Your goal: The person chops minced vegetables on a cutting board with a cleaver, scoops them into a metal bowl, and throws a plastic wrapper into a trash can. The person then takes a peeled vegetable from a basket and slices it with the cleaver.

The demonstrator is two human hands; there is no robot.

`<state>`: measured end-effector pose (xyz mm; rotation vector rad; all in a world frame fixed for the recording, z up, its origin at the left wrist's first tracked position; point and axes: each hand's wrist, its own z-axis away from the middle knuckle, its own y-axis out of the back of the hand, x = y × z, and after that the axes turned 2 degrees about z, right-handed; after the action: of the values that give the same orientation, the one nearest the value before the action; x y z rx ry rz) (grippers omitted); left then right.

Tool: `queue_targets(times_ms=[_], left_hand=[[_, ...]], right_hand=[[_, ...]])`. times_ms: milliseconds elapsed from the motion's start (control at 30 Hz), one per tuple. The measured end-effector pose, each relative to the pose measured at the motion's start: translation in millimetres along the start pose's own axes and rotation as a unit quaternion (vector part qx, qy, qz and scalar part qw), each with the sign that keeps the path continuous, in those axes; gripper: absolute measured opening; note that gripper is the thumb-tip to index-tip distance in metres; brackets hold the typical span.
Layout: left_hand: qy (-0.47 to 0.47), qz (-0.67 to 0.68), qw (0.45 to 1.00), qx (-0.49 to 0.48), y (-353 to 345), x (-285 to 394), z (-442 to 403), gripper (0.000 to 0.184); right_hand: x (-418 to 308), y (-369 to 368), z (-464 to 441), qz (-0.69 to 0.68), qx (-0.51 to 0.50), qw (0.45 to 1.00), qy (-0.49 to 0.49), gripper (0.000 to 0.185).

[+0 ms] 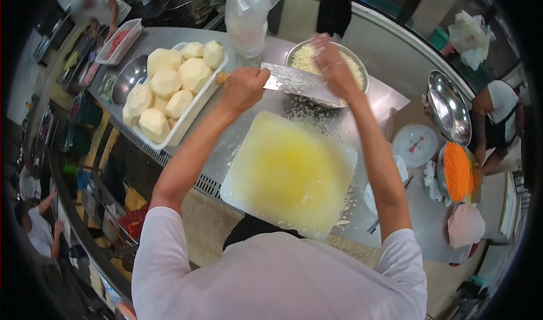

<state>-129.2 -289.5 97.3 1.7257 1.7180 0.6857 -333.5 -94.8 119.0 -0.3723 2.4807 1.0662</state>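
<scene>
My left hand (246,88) is closed round the wooden handle of a cleaver (291,81). Its broad blade points right, with pale wet bits stuck to it. Just past the blade's far end is my right hand (334,68), blurred by motion, its fingers stretched out over a metal bowl (365,85) of pale chopped vegetable (305,59). Below the cleaver lies a white cutting board (240,190) with a yellow middle and small crumbs. More crumbs are scattered between board and bowl. Peeled pale root vegetables (164,62) fill a white tub (184,127) left of my left hand.
An empty metal bowl (131,78) and a clear plastic bag (248,20) flank the tub. To the right are a round scale (416,144), a tilted steel bowl (449,108), and a bowl of orange chopped food (455,170). Other people work at left and right.
</scene>
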Motion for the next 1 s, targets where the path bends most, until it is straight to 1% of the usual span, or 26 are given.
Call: queue_targets(times_ms=[33, 67, 100, 133, 167, 200, 267, 300, 367, 400, 467, 500, 533, 600, 633, 667, 700, 733, 767, 800, 833, 867, 900, 933, 967, 1000], left_hand=[[-0.009, 0.004, 1.0, 0.003, -8, 4, -10, 0.011], [-0.027, 0.025, 0.999, 0.021, -14, 8, -19, 0.015], [-0.045, 0.046, 0.997, 0.038, -20, 12, -26, 0.019], [-0.052, 0.047, 0.997, 0.038, -26, 14, -31, 0.019], [-0.054, 0.06, 0.995, 0.063, -32, 15, -35, 0.019], [-0.056, 0.073, 0.992, 0.088, -34, 17, -40, 0.02], [-0.058, 0.059, 0.993, 0.082, -31, 15, -42, 0.016], [-0.055, 0.043, 0.995, 0.075, -29, 12, -41, 0.013], [-0.045, 0.026, 0.995, 0.083, -26, 4, -39, 0.013], [-0.034, 0.006, 0.995, 0.094, -24, -2, -39, 0.014], [-0.023, -0.016, 0.995, 0.093, -18, -16, -37, 0.014], [-0.01, -0.039, 0.995, 0.091, -15, -22, -34, 0.015], [-0.011, -0.038, 0.995, 0.09, -9, -26, -34, 0.015], [0.003, -0.066, 0.993, 0.101, 3, -34, -32, 0.016], [0.044, -0.072, 0.991, 0.101, 10, -34, -31, 0.018], [0.043, -0.072, 0.991, 0.1, 19, -32, -28, 0.018], [0.151, -0.024, 0.986, 0.061, 28, -31, -26, 0.022], [0.257, 0.025, 0.966, 0.021, 34, -32, -26, 0.025], [0.272, 0.061, 0.96, 0.003, 38, -35, -26, 0.027], [0.273, 0.064, 0.96, 0.002, 36, -34, -23, 0.027], [0.341, 0.287, 0.894, -0.047, 34, -30, -20, 0.024], [0.385, 0.493, 0.774, -0.092, 32, -25, -19, 0.022], [0.421, 0.513, 0.738, -0.122, 40, -4, -24, 0.017], [0.417, 0.515, 0.739, -0.123, 38, 8, -25, 0.017], [0.419, 0.55, 0.704, -0.161, 37, 17, -25, 0.017], [0.418, 0.583, 0.667, -0.199, 35, 23, -26, 0.017]], right_hand=[[-12, -14, 2, 0.084, -0.037, 0.996, 0.017, 0.046], [-21, -27, 4, 0.166, -0.074, 0.983, 0.032, 0.05], [-28, -38, 6, 0.169, -0.069, 0.983, 0.028, 0.05], [-33, -49, 8, 0.17, -0.106, 0.979, 0.031, 0.054], [-33, -53, 8, 0.171, -0.143, 0.974, 0.034, 0.058], [-29, -52, 10, 0.173, -0.139, 0.975, 0.032, 0.058], [-19, -48, 14, 0.232, -0.149, 0.961, 0.033, 0.065], [-16, -44, 14, 0.232, -0.147, 0.961, 0.033, 0.065], [-9, -35, 15, 0.246, -0.164, 0.955, -0.011, 0.066], [0, -33, 16, 0.246, -0.162, 0.956, -0.012, 0.066], [25, -32, 21, 0.27, -0.133, 0.953, -0.038, 0.065], [33, -26, 22, 0.267, -0.148, 0.95, -0.068, 0.065], [50, -23, 26, 0.267, -0.147, 0.95, -0.069, 0.065], [86, -22, 36, 0.256, -0.164, 0.938, -0.169, 0.071], [113, -20, 45, 0.255, -0.163, 0.938, -0.17, 0.071], [141, -18, 55, 0.152, -0.122, 0.948, -0.253, 0.077], [143, -14, 55, 0.045, -0.077, 0.94, -0.33, 0.083], [146, -14, 54, 0.046, -0.076, 0.94, -0.33, 0.083], [149, -12, 54, -0.208, 0.07, 0.909, -0.355, 0.09], [142, -8, 52, -0.442, 0.209, 0.799, -0.351, 0.097], [129, -6, 51, -0.476, 0.238, 0.764, -0.365, 0.107], [115, -12, 46, -0.474, 0.239, 0.765, -0.365, 0.107], [108, -18, 41, -0.568, 0.274, 0.692, -0.351, 0.11], [101, -24, 35, -0.652, 0.306, 0.609, -0.331, 0.112], [93, -30, 28, -0.658, 0.331, 0.574, -0.356, 0.109], [81, -32, 23, -0.656, 0.336, 0.575, -0.354, 0.109]])
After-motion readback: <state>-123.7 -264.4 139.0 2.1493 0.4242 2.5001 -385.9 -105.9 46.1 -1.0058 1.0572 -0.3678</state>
